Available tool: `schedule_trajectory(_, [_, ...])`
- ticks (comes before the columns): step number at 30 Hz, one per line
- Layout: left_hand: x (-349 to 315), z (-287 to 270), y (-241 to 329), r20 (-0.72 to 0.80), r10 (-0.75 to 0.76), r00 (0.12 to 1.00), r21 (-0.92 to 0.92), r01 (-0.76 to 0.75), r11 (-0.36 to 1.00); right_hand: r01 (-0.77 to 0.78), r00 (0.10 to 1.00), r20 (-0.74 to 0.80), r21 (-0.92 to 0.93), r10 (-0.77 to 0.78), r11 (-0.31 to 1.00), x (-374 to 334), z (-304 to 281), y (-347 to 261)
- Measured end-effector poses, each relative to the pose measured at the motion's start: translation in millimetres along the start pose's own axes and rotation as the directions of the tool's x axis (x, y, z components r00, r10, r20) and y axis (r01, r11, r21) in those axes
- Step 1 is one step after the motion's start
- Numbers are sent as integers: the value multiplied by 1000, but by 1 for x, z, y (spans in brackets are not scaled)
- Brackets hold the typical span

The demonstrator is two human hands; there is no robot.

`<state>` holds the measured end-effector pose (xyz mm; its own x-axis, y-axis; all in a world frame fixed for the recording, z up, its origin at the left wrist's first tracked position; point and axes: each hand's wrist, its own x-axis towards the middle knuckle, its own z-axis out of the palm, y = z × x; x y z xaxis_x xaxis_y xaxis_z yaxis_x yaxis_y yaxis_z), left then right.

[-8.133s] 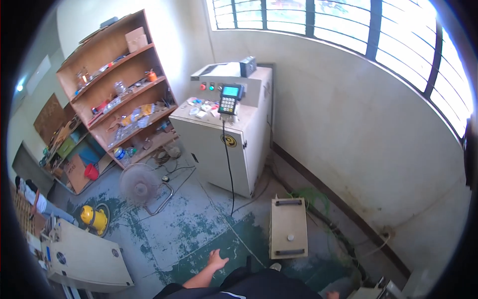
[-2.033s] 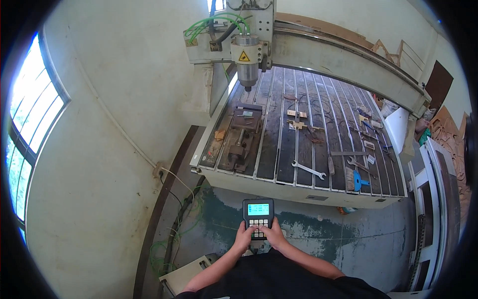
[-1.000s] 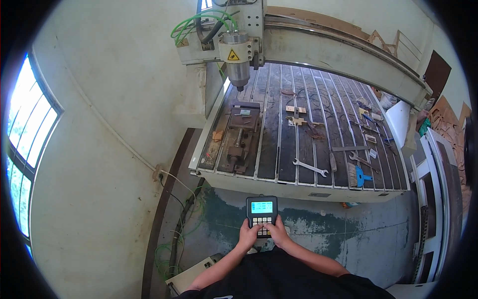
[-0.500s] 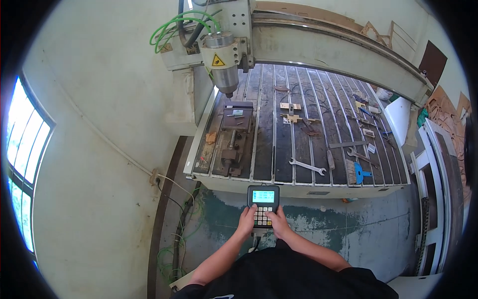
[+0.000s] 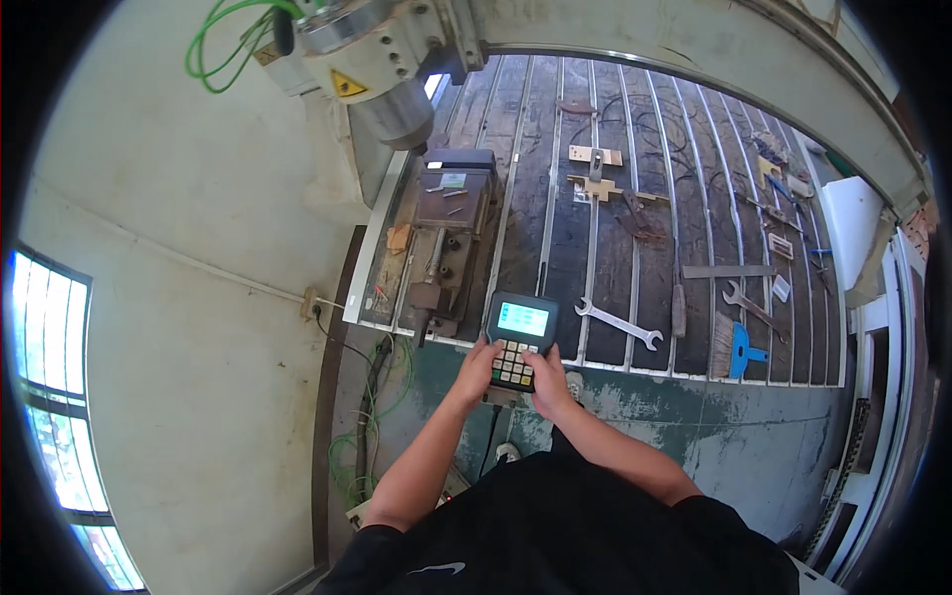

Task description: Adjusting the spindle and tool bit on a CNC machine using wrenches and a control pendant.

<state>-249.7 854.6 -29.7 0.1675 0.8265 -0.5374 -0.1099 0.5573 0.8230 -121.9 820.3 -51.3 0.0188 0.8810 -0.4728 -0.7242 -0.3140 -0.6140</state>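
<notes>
- Right now the person holds a handheld controller point(image 5: 520, 342) in both hands, in front of the body and just over the near edge of the machine bed point(image 5: 635, 169).
- Its long axis runs near to far: the lit screen sits at the far end, the keypad at the near end, and a cable hangs from the near end toward the floor.
- The left hand point(image 5: 478, 369) is wrapped around the controller's left near edge, fingers closed on its side.
- The right hand point(image 5: 548, 382) grips the right near corner, its thumb lying across the keypad; whether a key is pressed cannot be told.
- Both hands are equally close, since both touch it; the keys lie directly under the right thumb, so that hand is the better placed for them.
- Far and left of the controller hangs the spindle head point(image 5: 382, 69), above a dark vise-like fixture point(image 5: 446, 233).
- Just right of the controller a wrench point(image 5: 617, 322) lies on the bed, with a blue-handled brush point(image 5: 734, 349) farther right.
</notes>
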Motion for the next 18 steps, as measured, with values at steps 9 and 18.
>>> schedule_trajectory(9, [21, -3, -56, -338, -8, 941, 17, 14, 1000, -232, 948, 150, -279, 281, 932, 45, -29, 9])
schedule_trajectory(18, [-133, -33, -189, -326, -384, 864, -169, 346, 923, -556, 629, 318, -454, 709, 696, 1, -19, 36])
